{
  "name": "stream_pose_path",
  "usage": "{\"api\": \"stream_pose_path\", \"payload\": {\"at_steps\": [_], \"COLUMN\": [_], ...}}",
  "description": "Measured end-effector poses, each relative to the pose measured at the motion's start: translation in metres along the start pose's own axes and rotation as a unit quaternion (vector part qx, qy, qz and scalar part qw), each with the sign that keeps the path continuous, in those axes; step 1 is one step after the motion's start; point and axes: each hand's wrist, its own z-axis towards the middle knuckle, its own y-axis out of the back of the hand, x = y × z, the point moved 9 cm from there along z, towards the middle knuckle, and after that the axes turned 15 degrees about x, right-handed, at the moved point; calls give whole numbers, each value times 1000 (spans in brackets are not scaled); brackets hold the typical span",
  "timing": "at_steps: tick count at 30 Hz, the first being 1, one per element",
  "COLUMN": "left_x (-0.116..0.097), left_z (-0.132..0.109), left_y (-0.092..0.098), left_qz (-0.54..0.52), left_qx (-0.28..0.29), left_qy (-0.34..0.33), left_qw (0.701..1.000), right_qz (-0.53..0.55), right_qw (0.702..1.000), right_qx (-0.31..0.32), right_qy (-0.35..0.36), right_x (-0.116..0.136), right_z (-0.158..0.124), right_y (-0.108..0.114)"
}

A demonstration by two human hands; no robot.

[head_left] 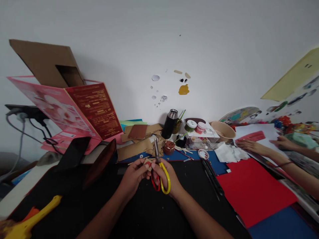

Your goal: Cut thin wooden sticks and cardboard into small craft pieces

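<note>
My left hand [135, 173] is closed, its fingertips pinching a small tan piece with a red patch [148, 164]. Close against it, my right hand [169, 179] is wrapped round a pair of scissors [157, 152] with one red and one yellow handle. The blades point away from me and look nearly closed. My right fingertips also reach the small piece, though I cannot tell how firmly they touch it. Both hands are above the black mat [149, 215]. Just beyond them lie brown cardboard pieces [136, 149] and an open jar of brown paint [169, 148].
A pink and red box [94, 109] stands at the left. Behind my hands are a black thermos [170, 124] and paint jars [190, 125]. Red sheet [256, 189] and black-handled tool [211, 176] lie right. Another person's hands [251, 146] work at far right.
</note>
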Motion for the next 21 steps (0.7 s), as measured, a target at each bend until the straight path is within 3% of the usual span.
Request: {"api": "stream_pose_path", "payload": {"at_steps": [6, 14, 21], "left_x": [1, -4, -9], "left_z": [1, 0, 1], "left_y": [1, 3, 11], "left_qz": [11, 3, -22], "left_qx": [-3, -21, -51], "left_qy": [-3, -11, -28], "left_qw": [1000, 1000, 998], "right_qz": [-9, -27, 28], "right_qw": [1000, 995, 989], "right_qx": [19, 95, 144], "right_qy": [7, 21, 25], "right_x": [-6, 1, 0], "right_z": [-5, -21, -21], "right_y": [-1, 5, -2]}}
